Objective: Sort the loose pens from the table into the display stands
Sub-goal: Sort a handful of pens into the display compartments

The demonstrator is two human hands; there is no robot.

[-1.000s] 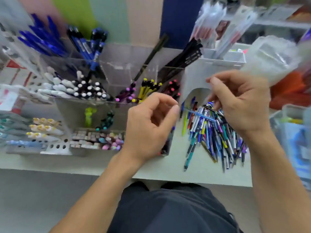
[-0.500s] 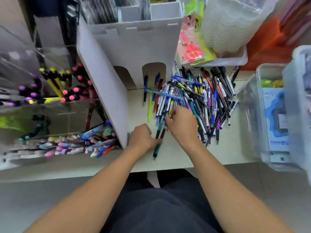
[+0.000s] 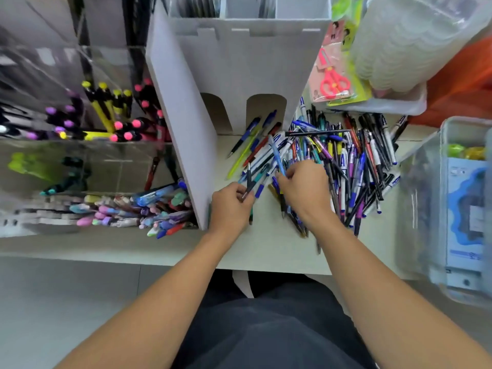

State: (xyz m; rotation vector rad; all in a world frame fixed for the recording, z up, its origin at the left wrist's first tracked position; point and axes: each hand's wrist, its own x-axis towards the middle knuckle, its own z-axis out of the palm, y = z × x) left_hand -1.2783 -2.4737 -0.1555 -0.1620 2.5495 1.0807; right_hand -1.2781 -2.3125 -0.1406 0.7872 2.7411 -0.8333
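Note:
A heap of loose pens (image 3: 348, 155) in blue, black, red and purple lies on the pale table (image 3: 266, 251), right of a white display stand (image 3: 239, 65). My left hand (image 3: 230, 206) sits beside the stand's side panel and pinches a dark pen (image 3: 249, 179) by its lower end. My right hand (image 3: 303, 190) rests at the near left edge of the heap, fingers curled round a light blue pen (image 3: 275, 153) that points up and away. A clear acrylic stand (image 3: 87, 145) at left holds sorted pens in compartments.
A packet of red scissors (image 3: 332, 81) and a stack of clear plastic (image 3: 415, 41) sit behind the heap. Clear lidded boxes (image 3: 463, 209) stand at the right. Loose pastel pens (image 3: 138, 211) lie low in the acrylic stand. The table's front edge runs just below my wrists.
The view swung from the acrylic stand down to the heap. Both hands dropped from chest height to the table; now my left hand pinches a dark pen and my right holds a light blue one.

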